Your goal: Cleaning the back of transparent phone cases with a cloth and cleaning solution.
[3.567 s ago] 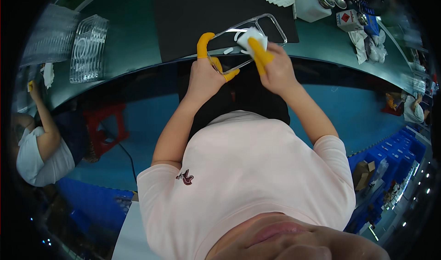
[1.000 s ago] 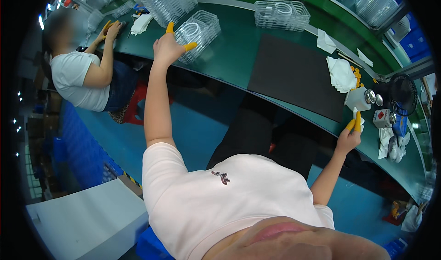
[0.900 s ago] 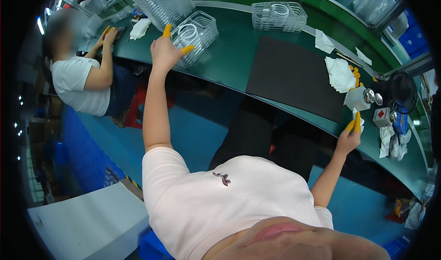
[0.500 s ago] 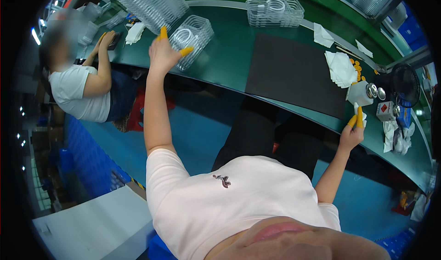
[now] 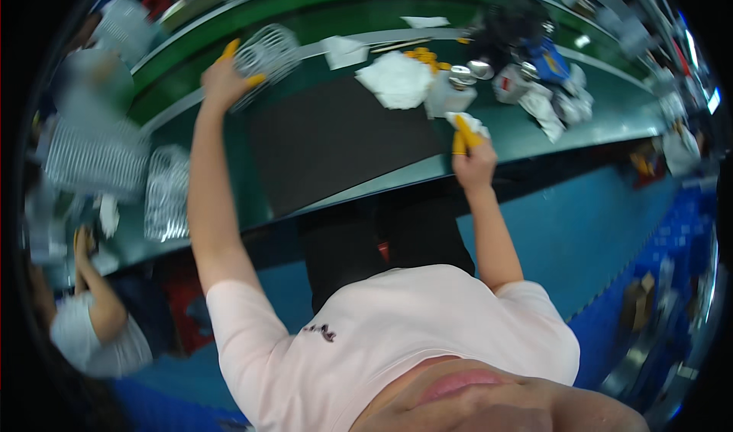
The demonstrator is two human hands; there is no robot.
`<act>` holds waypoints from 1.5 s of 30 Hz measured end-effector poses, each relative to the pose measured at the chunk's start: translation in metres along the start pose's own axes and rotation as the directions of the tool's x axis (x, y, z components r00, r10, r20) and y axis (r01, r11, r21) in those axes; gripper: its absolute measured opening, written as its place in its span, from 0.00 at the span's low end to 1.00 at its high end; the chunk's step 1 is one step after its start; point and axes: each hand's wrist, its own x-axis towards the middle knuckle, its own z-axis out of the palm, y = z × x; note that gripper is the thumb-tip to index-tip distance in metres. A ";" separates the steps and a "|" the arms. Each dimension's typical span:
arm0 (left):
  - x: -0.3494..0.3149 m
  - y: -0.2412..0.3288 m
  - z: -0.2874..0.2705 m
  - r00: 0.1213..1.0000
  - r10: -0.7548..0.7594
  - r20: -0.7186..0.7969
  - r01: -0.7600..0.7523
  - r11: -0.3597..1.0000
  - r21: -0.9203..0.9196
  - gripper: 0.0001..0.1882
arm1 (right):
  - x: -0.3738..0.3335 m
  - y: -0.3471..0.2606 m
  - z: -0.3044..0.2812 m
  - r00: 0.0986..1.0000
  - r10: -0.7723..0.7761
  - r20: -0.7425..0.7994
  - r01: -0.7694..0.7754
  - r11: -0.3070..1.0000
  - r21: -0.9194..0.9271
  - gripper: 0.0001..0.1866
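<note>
My left hand, with yellow finger covers on its thumb and forefinger, reaches out to the far left. Its fingers are spread at the near-left side of a stack of clear plastic trays; motion blur hides whether they touch it. On the right, my right hand is closed on a crumpled white wipe, pinched between yellow-covered fingers. That hand is just over the front edge of the green table, close to a clear bottle with a metal top. Between my hands lies a flat black mat.
Beyond the mat are white wipes and orange finger covers. Further right stand a white box and a crumpled plastic bag. More clear trays lie left, near a co-worker in a white shirt.
My view has swung to the right. My left hand has gone from the left tray stack to the one beyond the mat. My right hand still holds the wipe.
</note>
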 end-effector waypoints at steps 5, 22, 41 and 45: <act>-0.041 0.059 -0.030 0.897 0.251 -0.363 -0.211 0.967 0.145 0.31 | 0.008 0.000 -0.012 0.955 0.297 -0.019 -0.288 0.937 0.196 0.14; -0.188 0.150 0.005 0.988 0.094 0.124 0.004 0.780 -0.626 0.39 | 0.101 0.123 -0.051 0.989 -0.151 -0.003 0.135 0.894 -0.428 0.08; -0.200 0.160 -0.006 0.990 0.018 0.139 0.046 0.896 -0.442 0.40 | 0.105 0.124 -0.053 0.993 -0.114 -0.015 0.101 0.927 -0.362 0.08; -0.193 0.158 0.000 0.980 -0.053 0.191 0.153 0.817 -0.556 0.45 | 0.101 0.119 -0.064 0.997 -0.071 0.006 0.067 0.914 -0.400 0.09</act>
